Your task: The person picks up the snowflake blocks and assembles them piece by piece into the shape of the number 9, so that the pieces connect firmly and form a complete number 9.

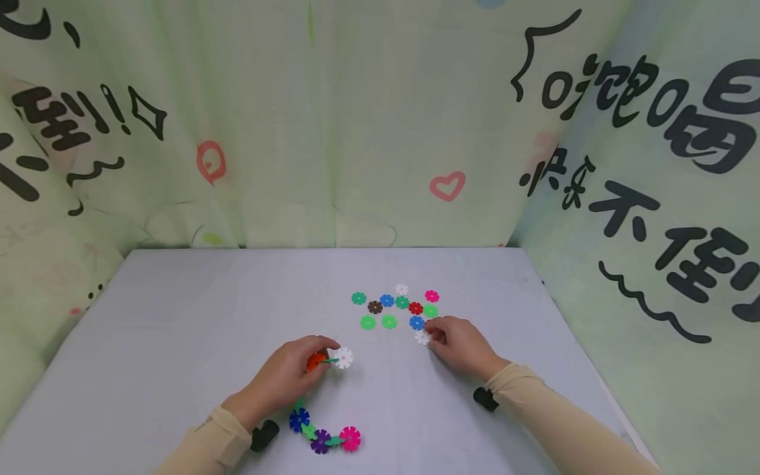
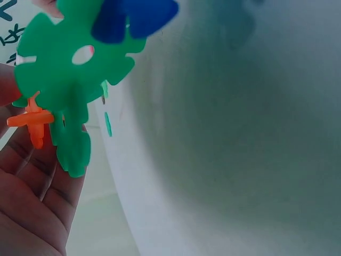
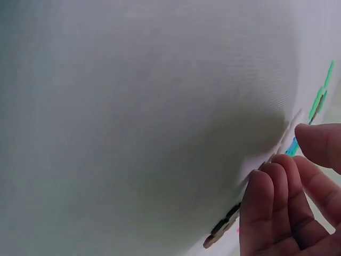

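My left hand [image 1: 291, 366] holds a chain of slotted plastic flower discs between thumb and fingers. At its fingertips are an orange disc [image 1: 316, 361] and a white disc [image 1: 343, 358], with a thin green disc [image 1: 328, 361] edge-on between them. Below the hand, the chain continues through a blue disc [image 1: 299, 419] and a purple disc [image 1: 320, 442] to a pink disc [image 1: 350, 439]. My right hand [image 1: 460, 343] has its fingertips down at the table beside a loose white disc [image 1: 422, 337] and a blue disc [image 1: 417, 322]. Its thumb [image 3: 319, 144] stands apart from the bent fingers.
Several loose discs lie in a cluster on the white table [image 1: 208, 316], among them a brown disc [image 1: 375, 307] and a red disc [image 1: 415, 308]. Dark discs [image 3: 224, 224] lie beside the right fingers. A printed curtain [image 1: 332, 132] borders the table.
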Demonstrator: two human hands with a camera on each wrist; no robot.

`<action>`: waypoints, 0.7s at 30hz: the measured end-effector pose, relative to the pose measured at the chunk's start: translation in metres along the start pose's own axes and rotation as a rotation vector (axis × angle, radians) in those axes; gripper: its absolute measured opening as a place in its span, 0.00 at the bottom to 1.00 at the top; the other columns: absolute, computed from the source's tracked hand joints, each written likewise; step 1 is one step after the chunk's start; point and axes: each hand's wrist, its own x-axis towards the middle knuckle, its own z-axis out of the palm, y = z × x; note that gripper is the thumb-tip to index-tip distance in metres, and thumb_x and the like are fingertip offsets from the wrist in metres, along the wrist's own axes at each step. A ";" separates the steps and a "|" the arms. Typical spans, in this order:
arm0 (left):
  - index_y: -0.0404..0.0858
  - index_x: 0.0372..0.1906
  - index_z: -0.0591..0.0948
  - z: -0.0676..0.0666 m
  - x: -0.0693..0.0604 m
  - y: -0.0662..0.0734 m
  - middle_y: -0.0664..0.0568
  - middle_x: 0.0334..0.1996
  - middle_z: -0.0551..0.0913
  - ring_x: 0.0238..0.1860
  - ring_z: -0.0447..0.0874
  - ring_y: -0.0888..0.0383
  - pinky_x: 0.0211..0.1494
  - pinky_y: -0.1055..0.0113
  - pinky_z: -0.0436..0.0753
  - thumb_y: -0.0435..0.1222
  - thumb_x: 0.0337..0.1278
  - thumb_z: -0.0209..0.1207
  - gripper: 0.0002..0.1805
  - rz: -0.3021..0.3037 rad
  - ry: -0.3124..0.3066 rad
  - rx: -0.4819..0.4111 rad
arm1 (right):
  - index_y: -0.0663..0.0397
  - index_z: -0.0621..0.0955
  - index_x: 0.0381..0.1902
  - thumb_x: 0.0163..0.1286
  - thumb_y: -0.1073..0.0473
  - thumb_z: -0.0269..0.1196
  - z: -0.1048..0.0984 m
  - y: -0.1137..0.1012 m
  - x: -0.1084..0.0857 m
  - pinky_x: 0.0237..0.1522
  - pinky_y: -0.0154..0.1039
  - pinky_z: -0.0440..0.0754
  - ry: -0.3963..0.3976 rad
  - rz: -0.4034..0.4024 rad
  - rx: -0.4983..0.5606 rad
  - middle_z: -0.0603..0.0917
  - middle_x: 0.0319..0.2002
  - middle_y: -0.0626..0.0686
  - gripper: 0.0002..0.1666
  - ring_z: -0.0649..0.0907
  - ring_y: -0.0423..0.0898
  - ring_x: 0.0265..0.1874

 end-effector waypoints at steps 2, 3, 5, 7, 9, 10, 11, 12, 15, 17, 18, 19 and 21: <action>0.50 0.54 0.82 0.000 0.000 0.000 0.59 0.52 0.82 0.51 0.80 0.59 0.56 0.58 0.80 0.33 0.62 0.64 0.17 0.001 0.001 -0.001 | 0.55 0.85 0.50 0.62 0.63 0.71 0.001 0.002 0.001 0.36 0.37 0.78 0.000 -0.013 -0.007 0.77 0.30 0.41 0.17 0.76 0.41 0.31; 0.50 0.54 0.82 0.000 0.000 0.000 0.59 0.52 0.82 0.51 0.80 0.59 0.56 0.58 0.80 0.33 0.62 0.64 0.17 0.002 0.002 -0.002 | 0.55 0.85 0.50 0.62 0.62 0.71 0.001 0.003 0.002 0.36 0.37 0.78 -0.002 -0.014 -0.017 0.77 0.30 0.41 0.17 0.76 0.40 0.31; 0.50 0.54 0.83 0.000 0.000 0.000 0.60 0.52 0.82 0.51 0.80 0.59 0.56 0.59 0.81 0.33 0.62 0.65 0.17 0.007 0.004 -0.001 | 0.53 0.86 0.49 0.62 0.61 0.72 0.002 0.002 0.003 0.35 0.37 0.77 -0.009 -0.012 -0.038 0.76 0.29 0.41 0.17 0.75 0.41 0.30; 0.51 0.54 0.83 0.000 0.000 -0.001 0.60 0.52 0.82 0.51 0.80 0.60 0.56 0.59 0.80 0.33 0.62 0.64 0.17 0.008 0.003 -0.007 | 0.53 0.86 0.48 0.61 0.61 0.72 0.002 -0.001 0.005 0.35 0.37 0.77 -0.020 0.006 -0.054 0.76 0.29 0.42 0.16 0.75 0.41 0.30; 0.51 0.54 0.83 -0.001 0.000 -0.001 0.61 0.52 0.82 0.51 0.79 0.60 0.56 0.59 0.80 0.33 0.62 0.64 0.17 0.005 0.001 -0.015 | 0.52 0.85 0.48 0.61 0.60 0.72 0.001 -0.003 0.007 0.34 0.38 0.76 -0.040 0.036 -0.063 0.75 0.29 0.43 0.16 0.75 0.42 0.30; 0.51 0.54 0.83 -0.001 0.000 -0.001 0.61 0.52 0.82 0.51 0.79 0.60 0.57 0.59 0.80 0.33 0.62 0.64 0.17 0.003 -0.001 -0.018 | 0.52 0.85 0.47 0.61 0.60 0.72 0.000 -0.005 0.008 0.34 0.38 0.76 -0.050 0.052 -0.063 0.75 0.29 0.44 0.16 0.74 0.43 0.30; 0.51 0.54 0.83 -0.001 0.000 0.000 0.61 0.52 0.82 0.51 0.79 0.60 0.57 0.59 0.80 0.33 0.62 0.64 0.17 -0.001 -0.003 -0.022 | 0.53 0.85 0.47 0.61 0.60 0.72 0.000 -0.006 0.009 0.34 0.38 0.76 -0.059 0.068 -0.058 0.75 0.29 0.44 0.16 0.74 0.43 0.31; 0.50 0.53 0.83 -0.002 0.000 0.000 0.61 0.51 0.82 0.51 0.79 0.60 0.57 0.58 0.80 0.32 0.61 0.65 0.17 0.002 -0.003 -0.024 | 0.53 0.84 0.46 0.61 0.60 0.72 -0.001 -0.007 0.010 0.35 0.39 0.76 -0.068 0.083 -0.051 0.75 0.29 0.45 0.15 0.74 0.44 0.31; 0.50 0.54 0.83 -0.003 0.001 0.000 0.61 0.51 0.82 0.51 0.79 0.60 0.57 0.58 0.80 0.32 0.61 0.65 0.17 -0.001 -0.008 -0.027 | 0.54 0.83 0.45 0.59 0.59 0.73 -0.002 -0.007 0.013 0.37 0.39 0.78 -0.086 0.133 -0.029 0.76 0.31 0.46 0.17 0.75 0.45 0.33; 0.50 0.54 0.83 -0.003 0.001 0.000 0.61 0.49 0.82 0.50 0.79 0.60 0.56 0.58 0.80 0.32 0.61 0.65 0.17 0.000 -0.010 -0.028 | 0.53 0.82 0.45 0.57 0.59 0.75 -0.001 -0.006 0.015 0.39 0.39 0.79 -0.089 0.162 -0.012 0.77 0.32 0.47 0.18 0.76 0.46 0.34; 0.50 0.54 0.82 -0.003 0.001 0.000 0.61 0.48 0.82 0.50 0.79 0.60 0.56 0.58 0.80 0.32 0.61 0.65 0.18 0.000 -0.011 -0.028 | 0.53 0.81 0.44 0.57 0.59 0.76 -0.001 -0.006 0.015 0.39 0.39 0.80 -0.089 0.171 -0.006 0.77 0.33 0.47 0.19 0.76 0.46 0.34; 0.50 0.55 0.82 -0.003 0.001 0.000 0.62 0.48 0.82 0.49 0.79 0.61 0.56 0.58 0.80 0.32 0.62 0.65 0.18 -0.004 -0.013 -0.029 | 0.52 0.80 0.44 0.56 0.59 0.76 -0.001 -0.006 0.016 0.39 0.39 0.80 -0.090 0.180 0.002 0.77 0.33 0.47 0.20 0.76 0.46 0.34; 0.50 0.55 0.82 -0.003 0.001 -0.001 0.62 0.46 0.82 0.48 0.79 0.61 0.56 0.58 0.81 0.32 0.61 0.65 0.18 -0.005 -0.011 -0.026 | 0.51 0.79 0.43 0.55 0.60 0.77 -0.001 -0.006 0.015 0.38 0.39 0.81 -0.092 0.187 0.023 0.77 0.33 0.47 0.21 0.77 0.46 0.34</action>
